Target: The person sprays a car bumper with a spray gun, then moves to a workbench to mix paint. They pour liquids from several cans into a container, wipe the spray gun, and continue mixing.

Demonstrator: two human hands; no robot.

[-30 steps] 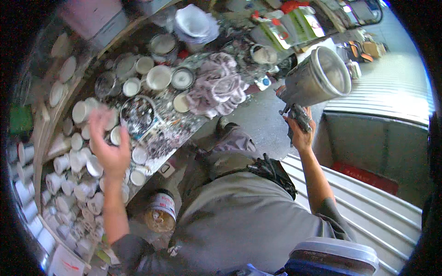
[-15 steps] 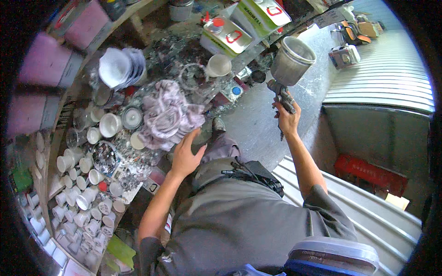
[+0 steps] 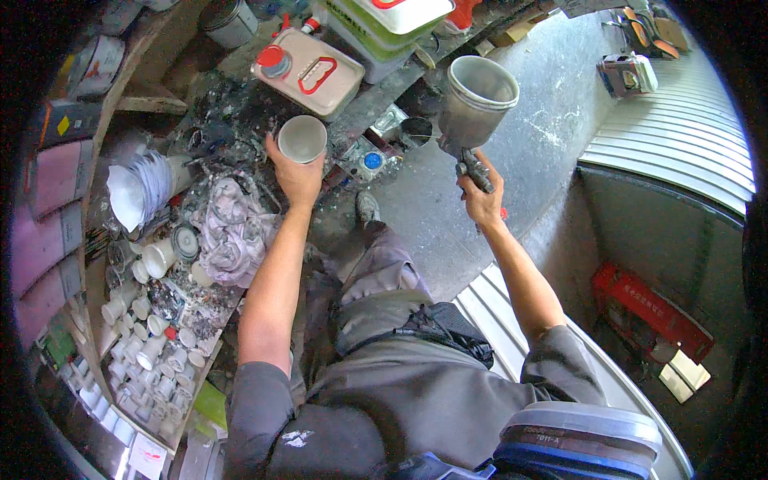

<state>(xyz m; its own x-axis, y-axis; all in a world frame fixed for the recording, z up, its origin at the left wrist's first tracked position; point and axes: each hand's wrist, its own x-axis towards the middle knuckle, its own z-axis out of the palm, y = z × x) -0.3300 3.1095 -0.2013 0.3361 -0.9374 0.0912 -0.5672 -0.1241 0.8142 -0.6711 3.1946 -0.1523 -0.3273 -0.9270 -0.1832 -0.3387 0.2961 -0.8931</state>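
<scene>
My left hand is wrapped round a pale plastic cup at the bench's right side. The cup's open mouth faces up, and its inside looks pale. In my right hand is a spray gun, gripped by its handle. On top of the gun sits a large grey, translucent paint cup with no lid on it. A crumpled, stained rag lies on the bench left of my left forearm. Just beyond the held cup stands a rectangular metal can with a red cap and red handle.
Several white cups crowd the bench's near left part. A stack of paper cone strainers stands farther back. Clear-sided green containers stand behind the can. A red metal box lies at the right, below a corrugated panel.
My left hand has moved forward from beside the rag and taken hold of the pale cup. The spray gun stays in my right hand. The view has shifted.
</scene>
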